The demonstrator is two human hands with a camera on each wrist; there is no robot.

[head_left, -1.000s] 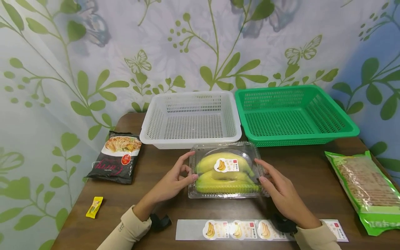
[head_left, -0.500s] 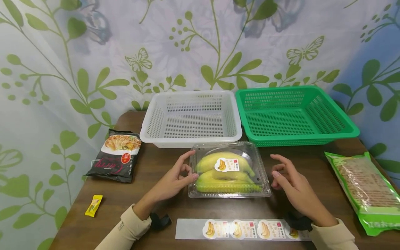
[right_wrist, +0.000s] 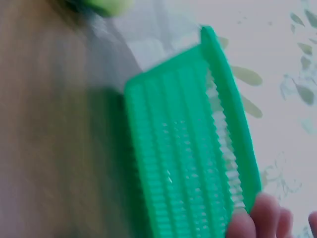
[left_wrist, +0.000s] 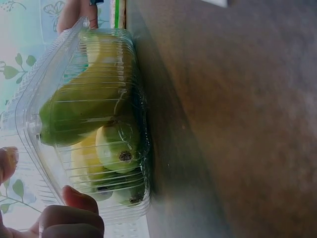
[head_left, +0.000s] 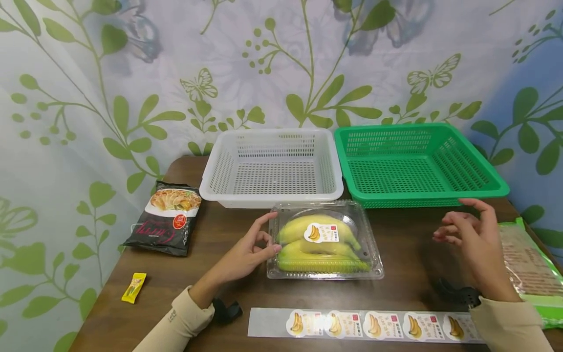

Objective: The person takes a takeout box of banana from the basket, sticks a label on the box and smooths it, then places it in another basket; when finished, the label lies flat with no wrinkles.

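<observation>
A clear plastic clamshell box (head_left: 371, 254) of bananas (head_left: 294, 256) sits on the table in front of the white basket, a banana-picture label (head_left: 322, 232) on its lid. My left hand (head_left: 246, 254) holds the box at its left edge, thumb lower and index finger toward the far corner. In the left wrist view, fingertips (left_wrist: 79, 198) lie at the rim beside the banana stems. My right hand (head_left: 481, 244) is off to the right with nothing in it, its fingers loosely bent above the table. The strip of banana labels (head_left: 267, 322) lies in front of the box.
At the back stand a white basket (head_left: 272, 198) and a green basket (head_left: 422, 201). A black food packet (head_left: 164, 220) and a small yellow wrapped piece (head_left: 134, 287) lie on the left. A green-edged bag (head_left: 532, 264) lies at the right, partly hidden by my right hand.
My right hand has let go of the box's right side and moved right, over toward the green-edged bag. My left hand and the box have stayed in place.
</observation>
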